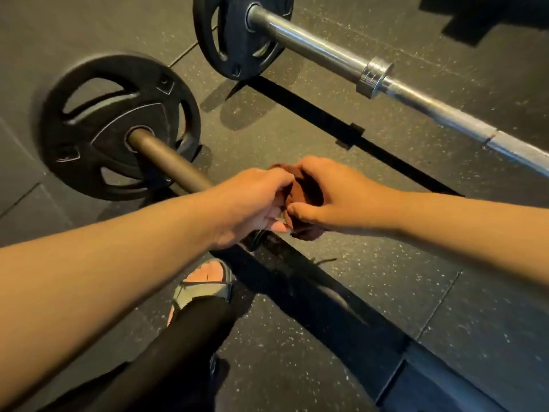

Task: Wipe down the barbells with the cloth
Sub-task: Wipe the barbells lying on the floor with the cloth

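Item: bunched rust-brown cloth, pinched between left hand and right hand, both grips curled onto it. Directly under the grips: matte dark steel barbell (contact unclear). Beyond the grips, well apart: chrome barbell. Progress, judged: no finished wiping evident; both bars seemingly outstanding.

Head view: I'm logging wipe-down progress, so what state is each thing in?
Cloth: bunched, held between both hands.
Left hand: grips cloth.
Right hand: grips cloth.
Dark barbell: loaded, on floor, beneath the hands.
Chrome barbell: loaded, on floor, untouched.
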Demonstrator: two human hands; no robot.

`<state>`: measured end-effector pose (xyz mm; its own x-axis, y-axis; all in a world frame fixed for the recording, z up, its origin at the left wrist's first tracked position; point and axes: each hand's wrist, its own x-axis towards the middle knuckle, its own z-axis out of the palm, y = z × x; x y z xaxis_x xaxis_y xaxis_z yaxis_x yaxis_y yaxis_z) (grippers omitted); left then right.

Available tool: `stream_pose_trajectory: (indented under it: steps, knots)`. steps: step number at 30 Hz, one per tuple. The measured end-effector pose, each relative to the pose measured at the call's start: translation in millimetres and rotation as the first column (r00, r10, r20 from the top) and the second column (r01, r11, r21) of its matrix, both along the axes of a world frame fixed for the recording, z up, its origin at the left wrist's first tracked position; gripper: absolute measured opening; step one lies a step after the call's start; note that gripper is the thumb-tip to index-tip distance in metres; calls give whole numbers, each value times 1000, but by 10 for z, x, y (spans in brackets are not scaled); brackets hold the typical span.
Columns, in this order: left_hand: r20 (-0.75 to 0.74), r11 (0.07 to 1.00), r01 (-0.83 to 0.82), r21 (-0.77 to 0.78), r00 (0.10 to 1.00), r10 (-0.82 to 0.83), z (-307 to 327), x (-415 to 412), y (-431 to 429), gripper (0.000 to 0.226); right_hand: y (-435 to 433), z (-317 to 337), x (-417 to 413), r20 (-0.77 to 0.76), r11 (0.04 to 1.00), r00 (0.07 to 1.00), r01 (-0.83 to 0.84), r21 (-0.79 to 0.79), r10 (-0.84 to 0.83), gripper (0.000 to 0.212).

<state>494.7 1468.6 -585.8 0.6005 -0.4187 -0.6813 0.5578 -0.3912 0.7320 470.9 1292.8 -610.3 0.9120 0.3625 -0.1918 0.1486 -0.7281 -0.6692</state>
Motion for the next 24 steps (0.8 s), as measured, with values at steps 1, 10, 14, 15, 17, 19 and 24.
stream_pose_trajectory:
  steps: [1,10,14,15,17,19,24]
  knots:
    - [-24,998,52,27,998,-51,-10,-98,43,25,23,16,-105,11,998,998,-59,-21,59,40]
    - [155,711,245,659,881,-447,153,-122,411,20,166,-415,-1030,278,881,860,-330,-338,429,39]
    - [99,516,385,765,722,-685,416,-278,530,31,214,-570,-1322,215,908,908,-288,-305,361,42]
    - [59,466,412,783,697,-715,454,-274,527,34,250,-550,-1302,208,967,954,-178,-183,215,35]
    - [16,400,445,801,652,-758,455,-299,480,38,377,-562,-1186,169,996,986,25,-90,-9,34]
    - [88,419,387,821,639,-764,306,-340,441,39,562,-638,-1030,83,968,992,113,-226,-97,45]
    - [354,508,241,827,480,-803,-254,-335,401,41,874,-749,-760,-41,928,988,127,-351,-151,44]
